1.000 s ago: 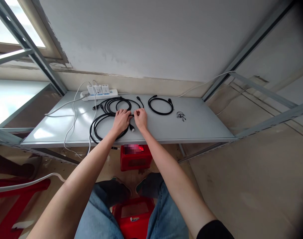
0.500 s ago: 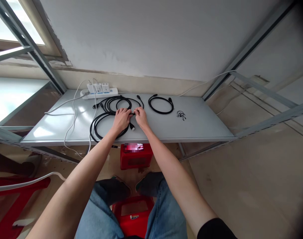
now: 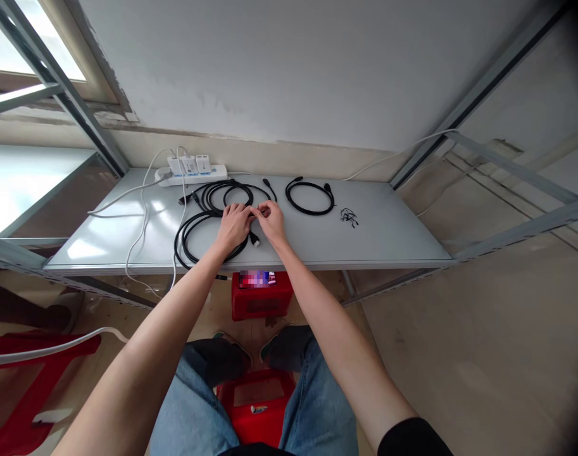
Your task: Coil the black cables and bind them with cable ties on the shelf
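The left hand (image 3: 234, 225) and right hand (image 3: 271, 221), fingers closed, apparently pinch the coil (image 3: 209, 215) extending left of them, which could spring open if either slackens.

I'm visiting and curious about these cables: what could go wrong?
The black cables beside the left hand lie in close loops, so they might tangle. The nearest loop reaches the front edge of the table and could slip off. The thin black pieces on the right lie loose and might scatter.
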`<state>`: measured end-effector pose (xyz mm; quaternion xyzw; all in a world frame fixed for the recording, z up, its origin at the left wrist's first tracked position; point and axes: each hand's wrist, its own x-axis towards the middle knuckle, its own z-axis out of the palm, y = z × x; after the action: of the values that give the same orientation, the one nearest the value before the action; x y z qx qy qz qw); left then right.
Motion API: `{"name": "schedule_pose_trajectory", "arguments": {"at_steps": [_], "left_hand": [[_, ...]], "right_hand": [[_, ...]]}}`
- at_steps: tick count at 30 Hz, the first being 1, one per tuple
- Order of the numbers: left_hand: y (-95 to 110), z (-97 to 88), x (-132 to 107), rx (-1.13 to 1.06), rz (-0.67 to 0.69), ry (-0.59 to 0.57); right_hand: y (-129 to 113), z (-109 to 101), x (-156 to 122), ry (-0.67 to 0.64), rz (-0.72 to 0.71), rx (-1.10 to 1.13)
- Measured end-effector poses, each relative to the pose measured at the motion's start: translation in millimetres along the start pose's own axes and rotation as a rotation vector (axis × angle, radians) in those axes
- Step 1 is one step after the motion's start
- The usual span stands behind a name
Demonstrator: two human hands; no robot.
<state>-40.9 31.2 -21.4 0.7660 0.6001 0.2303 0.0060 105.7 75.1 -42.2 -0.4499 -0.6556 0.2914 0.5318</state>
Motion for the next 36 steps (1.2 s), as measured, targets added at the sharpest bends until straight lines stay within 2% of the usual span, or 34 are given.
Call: {"name": "schedule_pose_trajectory", "arguments": {"at_steps": [7,18,28,36], "left_hand": [[4,-4.3,0,-0.002,-0.003,-0.003],[3,-3.8,-1,0.004,0.007,-0.001],[3,-2.0,0,0.001,0.0,0.006],[1,0.1,1,-0.005,0.012,0.008]], "right_hand": [[1,1,-1,0.06,0.018,-0.044],[6,0,3,0.027,0.008,-0.07],[12,2,8,-0.079,-0.011,-0.03],[14,1,10,-0.13,-0.053,-0.089]]}}
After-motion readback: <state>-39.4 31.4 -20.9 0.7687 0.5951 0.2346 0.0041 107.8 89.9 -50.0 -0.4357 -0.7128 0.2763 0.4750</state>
